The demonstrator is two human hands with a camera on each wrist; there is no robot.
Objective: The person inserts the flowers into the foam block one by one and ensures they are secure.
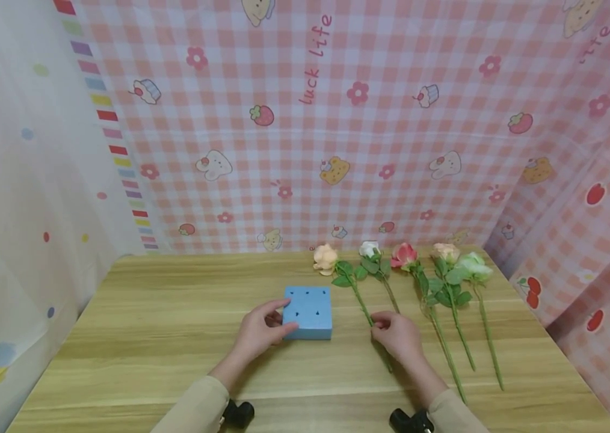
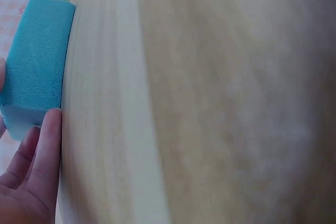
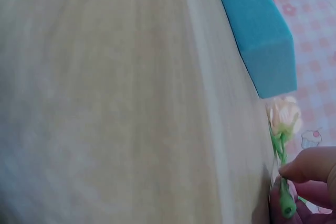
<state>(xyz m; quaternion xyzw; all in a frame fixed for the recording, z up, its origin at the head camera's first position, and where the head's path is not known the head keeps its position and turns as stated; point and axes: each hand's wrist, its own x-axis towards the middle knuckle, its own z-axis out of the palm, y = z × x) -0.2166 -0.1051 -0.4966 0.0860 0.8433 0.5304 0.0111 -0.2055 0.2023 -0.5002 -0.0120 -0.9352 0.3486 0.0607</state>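
A blue foam block (image 1: pixel 307 310) with several small holes in its top sits on the table. My left hand (image 1: pixel 261 329) grips its left side, the thumb at the front corner and a finger at the back. In the left wrist view, fingers (image 2: pixel 48 150) touch the block's end, low near the table. To the right, my right hand (image 1: pixel 398 338) pinches the green stem of a peach rose (image 1: pixel 325 258) between thumb and finger. The rose lies slanted, its bloom toward the back. The right wrist view shows the stem's cut end (image 3: pixel 287 205) beside the thumb.
Right of the peach rose lie a white rose (image 1: pixel 369 249), a pink-red rose (image 1: pixel 404 255), a pale peach rose (image 1: pixel 446 252) and a pale green rose (image 1: pixel 474 266). The wooden table (image 1: pixel 175 300) ends at a checked curtain (image 1: pixel 283 150) behind.
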